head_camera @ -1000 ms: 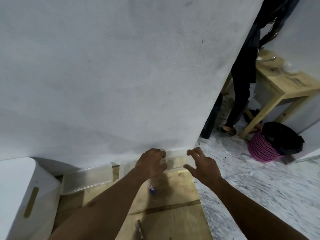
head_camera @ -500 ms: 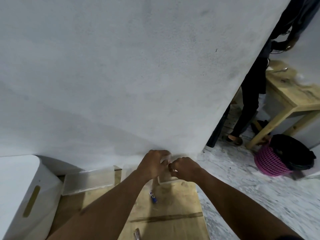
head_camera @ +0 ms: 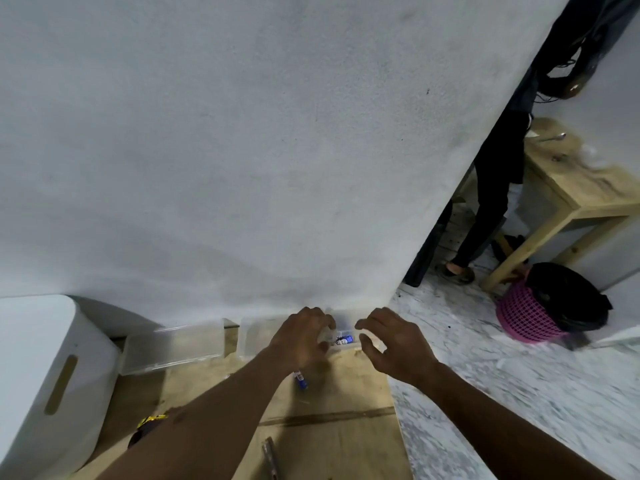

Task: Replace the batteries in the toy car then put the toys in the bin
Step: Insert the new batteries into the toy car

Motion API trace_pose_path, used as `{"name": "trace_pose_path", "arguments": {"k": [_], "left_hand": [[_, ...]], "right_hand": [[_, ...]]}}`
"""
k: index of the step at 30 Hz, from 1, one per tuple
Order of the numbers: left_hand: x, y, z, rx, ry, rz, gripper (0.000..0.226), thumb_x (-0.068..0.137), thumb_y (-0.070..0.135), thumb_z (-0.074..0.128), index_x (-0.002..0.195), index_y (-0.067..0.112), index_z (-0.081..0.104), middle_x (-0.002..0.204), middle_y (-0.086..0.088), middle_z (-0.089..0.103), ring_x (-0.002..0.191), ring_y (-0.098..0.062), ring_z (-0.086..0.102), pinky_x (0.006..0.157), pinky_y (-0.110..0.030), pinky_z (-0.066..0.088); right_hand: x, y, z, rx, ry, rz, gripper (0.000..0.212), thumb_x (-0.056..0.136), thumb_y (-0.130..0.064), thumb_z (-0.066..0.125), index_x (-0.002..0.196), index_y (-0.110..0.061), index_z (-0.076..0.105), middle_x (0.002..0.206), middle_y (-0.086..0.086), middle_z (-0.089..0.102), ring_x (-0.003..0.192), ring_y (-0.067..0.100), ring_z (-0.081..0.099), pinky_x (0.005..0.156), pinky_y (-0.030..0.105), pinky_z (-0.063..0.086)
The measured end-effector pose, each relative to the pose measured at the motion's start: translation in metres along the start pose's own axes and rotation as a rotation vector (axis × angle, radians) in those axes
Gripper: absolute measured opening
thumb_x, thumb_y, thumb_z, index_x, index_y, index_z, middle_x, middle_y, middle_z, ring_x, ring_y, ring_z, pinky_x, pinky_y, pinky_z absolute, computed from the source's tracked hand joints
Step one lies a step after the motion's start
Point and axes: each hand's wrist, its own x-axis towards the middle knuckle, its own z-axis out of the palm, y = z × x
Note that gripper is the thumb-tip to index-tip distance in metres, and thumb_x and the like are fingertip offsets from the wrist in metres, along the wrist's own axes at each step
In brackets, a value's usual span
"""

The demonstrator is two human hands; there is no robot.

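A small clear plastic box (head_camera: 343, 331) stands at the far edge of the wooden table (head_camera: 346, 393), against the white wall. Blue-labelled batteries (head_camera: 346, 339) show inside it. My left hand (head_camera: 301, 337) curls over the box's left side and grips it. My right hand (head_camera: 394, 341) hovers at the box's right end with fingers spread and nothing in it. One blue battery (head_camera: 302, 380) lies loose on the table just under my left wrist. A yellow-and-black toy (head_camera: 149, 422) peeks out from under my left forearm, mostly hidden.
A white bin (head_camera: 41, 375) with a slot handle stands at the left. A longer clear box (head_camera: 173, 348) lies beside it. A metal tool (head_camera: 270, 457) lies near the table's front. Right of the table are marble floor, a pink basket (head_camera: 523, 313) and a standing person's legs (head_camera: 485, 209).
My right hand went to my left hand at the box, then drew away to the right and opened. The batteries in the box now show between the hands.
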Motion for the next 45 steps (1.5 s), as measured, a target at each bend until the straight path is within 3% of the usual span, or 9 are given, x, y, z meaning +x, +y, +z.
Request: {"name": "trace_pose_path", "arguments": {"k": [6, 9, 17, 20, 26, 31, 34, 40, 45], "left_hand": [[-0.001, 0.005, 0.012, 0.277, -0.08, 0.053, 0.043, 0.092, 0.035, 0.055, 0.133, 0.023, 0.059, 0.13, -0.002, 0.058, 0.119, -0.022, 0.05, 0.104, -0.032, 0.038], [0.001, 0.009, 0.011, 0.328, -0.112, 0.05, 0.045, 0.094, 0.03, 0.057, 0.138, 0.019, 0.051, 0.133, -0.005, 0.052, 0.126, -0.025, 0.044, 0.098, -0.037, 0.045], [-0.005, 0.007, 0.027, 0.362, -0.069, 0.053, 0.045, 0.095, 0.019, 0.055, 0.14, 0.017, 0.049, 0.139, -0.007, 0.044, 0.132, -0.028, 0.035, 0.091, -0.039, 0.05], [-0.008, 0.006, 0.027, 0.327, -0.052, 0.057, 0.046, 0.095, 0.022, 0.056, 0.141, 0.018, 0.049, 0.139, -0.006, 0.044, 0.133, -0.027, 0.035, 0.092, -0.039, 0.049], [-0.035, -0.011, 0.011, 0.222, 0.063, 0.162, 0.037, 0.09, 0.037, 0.058, 0.122, 0.022, 0.069, 0.122, -0.002, 0.065, 0.12, -0.021, 0.054, 0.109, -0.042, 0.032], [-0.11, -0.056, -0.01, -0.093, 0.376, -0.113, 0.03, 0.084, 0.022, 0.061, 0.111, 0.023, 0.074, 0.113, 0.001, 0.068, 0.111, -0.021, 0.059, 0.094, -0.035, 0.047], [-0.161, -0.091, -0.021, -0.152, 0.345, -0.305, 0.028, 0.086, 0.022, 0.058, 0.111, 0.026, 0.071, 0.115, 0.003, 0.064, 0.113, -0.02, 0.055, 0.094, -0.035, 0.046], [-0.236, -0.139, -0.02, -0.223, 0.318, -0.431, 0.042, 0.09, 0.023, 0.062, 0.132, 0.021, 0.059, 0.132, -0.003, 0.057, 0.121, -0.022, 0.053, 0.099, -0.031, 0.043], [-0.265, -0.158, -0.003, -0.33, 0.165, -0.585, 0.054, 0.09, 0.034, 0.061, 0.14, 0.017, 0.049, 0.139, -0.01, 0.052, 0.128, -0.029, 0.048, 0.103, -0.034, 0.041]], "right_hand": [[-0.008, 0.025, 0.017, -0.155, -0.494, 0.262, 0.053, 0.08, -0.019, 0.064, 0.133, -0.023, 0.056, 0.13, -0.004, 0.053, 0.119, 0.02, 0.049, 0.091, 0.032, 0.04], [-0.008, 0.026, 0.025, -0.143, -0.451, 0.259, 0.046, 0.082, -0.015, 0.07, 0.127, -0.02, 0.059, 0.127, -0.002, 0.056, 0.114, 0.022, 0.05, 0.087, 0.032, 0.045], [-0.02, 0.028, 0.042, -0.236, -0.314, 0.19, 0.046, 0.06, -0.008, 0.09, 0.1, -0.017, 0.07, 0.102, 0.001, 0.067, 0.088, 0.027, 0.063, 0.049, 0.036, 0.057], [-0.02, 0.024, 0.041, -0.249, -0.322, 0.224, 0.046, 0.061, -0.009, 0.09, 0.102, -0.018, 0.071, 0.104, 0.001, 0.068, 0.091, 0.026, 0.064, 0.052, 0.035, 0.057], [-0.008, 0.005, 0.029, -0.215, -0.399, 0.337, 0.045, 0.074, -0.015, 0.07, 0.119, -0.017, 0.065, 0.119, 0.001, 0.064, 0.107, 0.026, 0.057, 0.082, 0.038, 0.049], [-0.01, -0.046, 0.024, -0.259, -0.258, 0.275, 0.037, 0.064, -0.007, 0.073, 0.099, -0.018, 0.07, 0.095, 0.001, 0.07, 0.087, 0.027, 0.064, 0.073, 0.038, 0.049], [-0.015, -0.095, 0.029, -0.204, -0.23, 0.274, 0.031, 0.07, -0.008, 0.072, 0.098, -0.019, 0.069, 0.093, 0.001, 0.069, 0.084, 0.025, 0.066, 0.068, 0.035, 0.052], [-0.029, -0.189, 0.052, -0.089, -0.257, 0.392, 0.027, 0.078, -0.014, 0.067, 0.105, -0.022, 0.069, 0.092, -0.002, 0.068, 0.083, 0.023, 0.067, 0.069, 0.03, 0.049], [-0.032, -0.247, 0.075, -0.042, -0.424, 0.468, 0.027, 0.087, -0.019, 0.063, 0.114, -0.022, 0.065, 0.105, -0.002, 0.067, 0.099, 0.017, 0.062, 0.084, 0.029, 0.05]]}}
